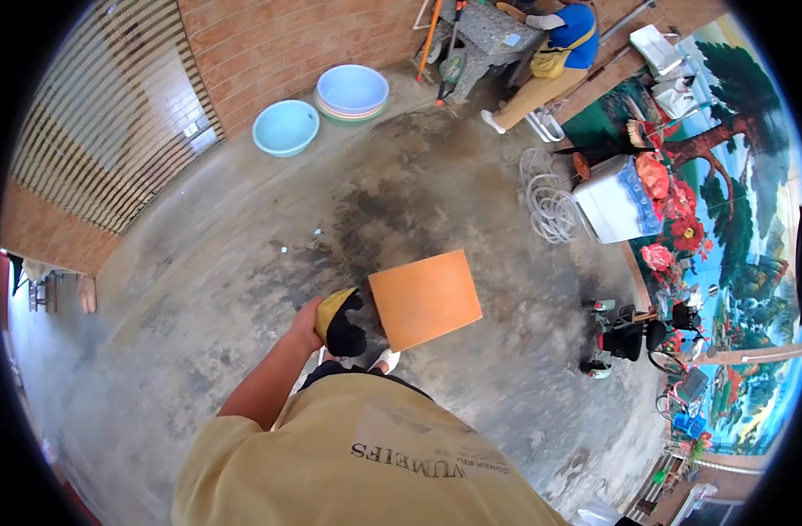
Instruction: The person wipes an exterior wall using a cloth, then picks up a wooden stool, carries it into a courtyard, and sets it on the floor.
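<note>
My left hand (308, 323) is closed on the edge of a yellow and black item (339, 323), which looks soft and curved, its dark side facing right. What exactly it is, I cannot make out. Just to its right stands an orange-brown box-like piece (425, 300) with a flat top, low in front of my feet. A white shoe (387, 359) shows near its lower left corner. My right hand does not show anywhere in the picture.
Blue basins (286, 128) sit by the brick wall. A coiled clear hose (552, 206) lies near a white appliance (613, 203). At a stone table (493, 39), a person in blue (574, 37) stands. A small vehicle (624, 340) is parked at right.
</note>
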Demonstrator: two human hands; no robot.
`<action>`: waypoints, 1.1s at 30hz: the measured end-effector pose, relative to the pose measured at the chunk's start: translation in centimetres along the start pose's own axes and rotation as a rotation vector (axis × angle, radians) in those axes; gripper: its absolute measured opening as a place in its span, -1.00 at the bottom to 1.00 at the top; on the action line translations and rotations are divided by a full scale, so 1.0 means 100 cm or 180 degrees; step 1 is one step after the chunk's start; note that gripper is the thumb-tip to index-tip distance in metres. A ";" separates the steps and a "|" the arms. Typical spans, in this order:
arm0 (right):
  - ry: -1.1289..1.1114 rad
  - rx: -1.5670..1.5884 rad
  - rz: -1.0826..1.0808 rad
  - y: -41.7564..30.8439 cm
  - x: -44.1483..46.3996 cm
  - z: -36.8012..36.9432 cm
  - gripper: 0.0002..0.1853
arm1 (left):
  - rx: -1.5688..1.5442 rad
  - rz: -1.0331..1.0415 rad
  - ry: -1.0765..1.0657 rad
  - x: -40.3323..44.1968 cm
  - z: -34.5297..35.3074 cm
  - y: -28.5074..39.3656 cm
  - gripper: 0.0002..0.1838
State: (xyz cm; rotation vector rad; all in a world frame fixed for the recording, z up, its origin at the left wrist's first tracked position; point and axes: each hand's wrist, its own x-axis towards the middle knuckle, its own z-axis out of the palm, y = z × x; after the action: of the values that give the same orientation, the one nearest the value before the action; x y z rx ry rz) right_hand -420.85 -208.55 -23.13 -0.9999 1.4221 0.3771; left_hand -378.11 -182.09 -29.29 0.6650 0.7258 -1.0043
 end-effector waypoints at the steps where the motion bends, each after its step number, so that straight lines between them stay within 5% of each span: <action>1: 0.0014 0.0152 0.0083 0.002 -0.003 -0.005 -0.82 | 0.0004 -0.0020 0.0003 0.000 0.001 -0.001 -0.60; 17: 0.0023 0.3097 0.1776 0.077 -0.082 -0.067 -0.88 | 0.0507 -0.0059 -0.1075 -0.011 0.027 0.009 -0.68; 20: 0.0209 0.3528 0.0987 0.053 -0.140 -0.061 -0.88 | 0.1205 0.0263 -0.1455 -0.021 0.051 0.006 -0.74; 25: -0.0023 0.2407 -0.0314 0.029 -0.132 -0.087 -0.87 | 0.1944 0.0561 -0.1509 -0.035 0.079 -0.009 -0.78; 33: -0.0201 0.2420 -0.1894 -0.117 -0.114 0.058 -0.67 | 0.3141 0.0768 -0.2293 -0.059 0.119 -0.029 -0.63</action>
State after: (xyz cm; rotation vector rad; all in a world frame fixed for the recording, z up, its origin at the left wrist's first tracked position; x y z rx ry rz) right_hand -410.36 -207.00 -9.43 -0.7099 1.0055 -0.5355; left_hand -380.12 -189.43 -18.04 1.0998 -0.5334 -1.2446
